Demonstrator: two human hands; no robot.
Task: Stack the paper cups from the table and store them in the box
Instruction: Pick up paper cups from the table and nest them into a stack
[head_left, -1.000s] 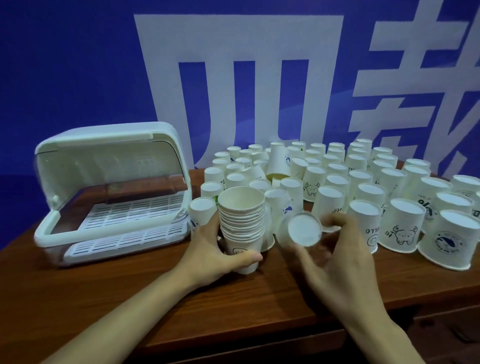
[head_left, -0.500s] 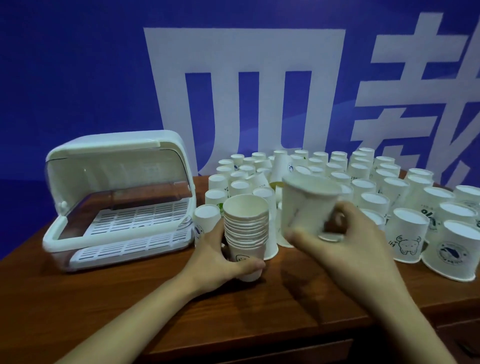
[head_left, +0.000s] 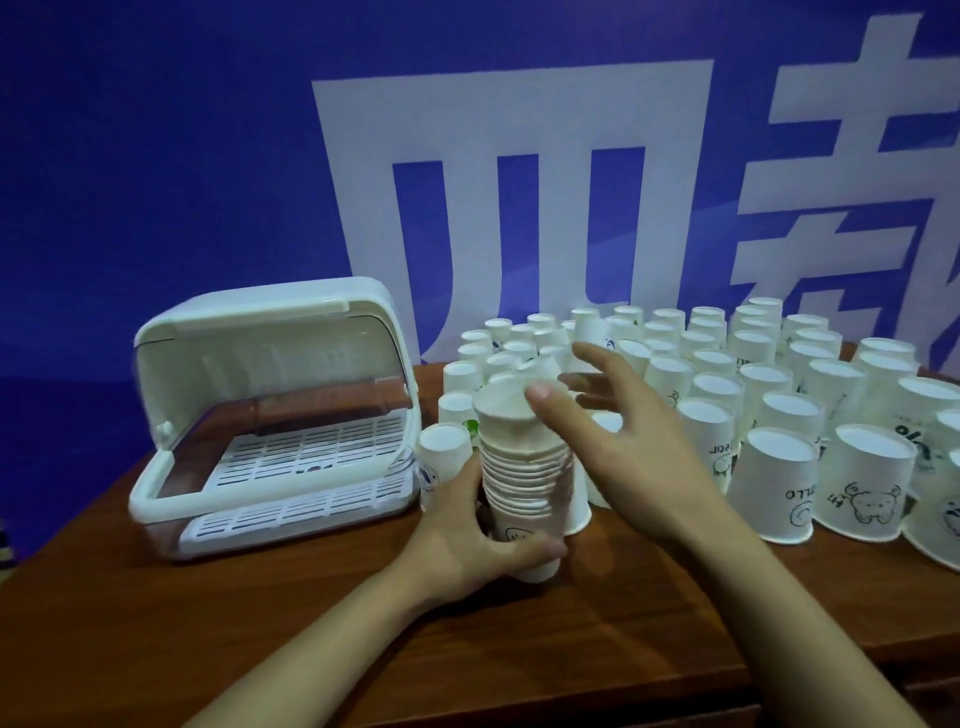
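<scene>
We grip the stack (head_left: 522, 467) of nested paper cups with our left hand (head_left: 467, 540), fingers and thumb curled round its lowest cup near the middle of the counter (head_left: 156, 623), a little toward the front edge. The stack stands mouth up, slightly tilted, its base on or just above the wood; we cannot tell which. Our right hand (head_left: 628, 447) hovers spread wide beside the stack's top, holding nothing, the thumb tip lying at the rim of the uppermost cup and the fingers reaching toward the loose cups behind. The box (head_left: 270, 426) sits toward the counter's left edge, well apart from the stack, its clear lid swung up and back, its white slotted tray bare of cups. Many loose cups (head_left: 769, 415) stand upside down in rows from behind the stack across to the counter's right edge and back edge; some carry small printed drawings and lettering. One upturned cup (head_left: 444, 457) stands just beside our left hand, between the box and the stack. Behind the counter hangs a blue wall (head_left: 182, 156) with large white characters.
</scene>
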